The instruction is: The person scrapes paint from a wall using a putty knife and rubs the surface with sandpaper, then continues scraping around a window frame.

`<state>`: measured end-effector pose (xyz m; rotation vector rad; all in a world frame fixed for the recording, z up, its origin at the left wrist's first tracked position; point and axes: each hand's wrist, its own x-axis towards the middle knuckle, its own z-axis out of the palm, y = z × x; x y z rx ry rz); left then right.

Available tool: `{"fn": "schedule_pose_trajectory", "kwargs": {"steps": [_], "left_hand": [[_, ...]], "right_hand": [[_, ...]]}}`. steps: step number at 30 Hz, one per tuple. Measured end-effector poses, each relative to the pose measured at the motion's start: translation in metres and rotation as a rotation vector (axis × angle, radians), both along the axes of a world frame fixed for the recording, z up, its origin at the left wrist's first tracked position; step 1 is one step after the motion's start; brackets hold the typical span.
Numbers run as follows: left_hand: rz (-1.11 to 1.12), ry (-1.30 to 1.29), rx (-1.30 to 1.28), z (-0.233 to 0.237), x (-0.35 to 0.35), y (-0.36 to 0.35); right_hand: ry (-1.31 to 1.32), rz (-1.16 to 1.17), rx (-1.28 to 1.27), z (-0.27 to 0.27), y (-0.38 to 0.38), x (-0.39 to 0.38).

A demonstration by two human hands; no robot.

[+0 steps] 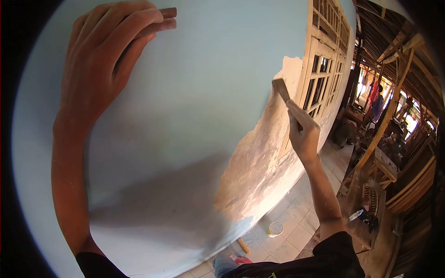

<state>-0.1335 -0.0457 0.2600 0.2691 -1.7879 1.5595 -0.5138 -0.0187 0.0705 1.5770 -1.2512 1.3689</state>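
My right hand point(303, 134) is closed round the handle of a scraper point(281, 89). Its flat blade lies at the ragged edge between the light blue paint point(208, 83) and the stripped, pale brown patch point(255, 167) of the wall. High on the left, my left hand point(104, 46) is up at the blue wall, with fingers and thumb closed on a small brown piece with straight edges point(169, 12). Most of that piece is hidden by the fingers, and I cannot tell what kind of thing it is.
A cream window frame with panes point(317, 78) borders the stripped patch on its right. On the tiled floor point(287, 231) stand a white tub point(275, 229) and a wooden-looking stick point(243, 246). Further right are a wooden bench point(359, 217), a slanting post point(387, 120) and stacked clutter.
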Motion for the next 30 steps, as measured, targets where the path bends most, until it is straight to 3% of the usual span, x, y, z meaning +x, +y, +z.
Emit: {"fn": "schedule_pose_trajectory", "kwargs": {"steps": [6,10,28,30], "left_hand": [[0.030,0.006,0.001,0.000,0.000,0.000],[-0.005,0.012,0.027,-0.001,0.000,0.000],[0.044,0.060,0.026,-0.004,0.000,-0.004],[0.040,0.049,0.014,-0.003,-0.002,-0.004]], "right_hand": [[-0.041,0.001,-0.047,0.035,-0.004,0.002],[0.025,-0.009,-0.028,0.003,0.001,0.000],[0.034,-0.003,-0.048,0.014,0.000,-0.005],[-0.069,0.033,0.021,0.020,0.002,-0.006]]}}
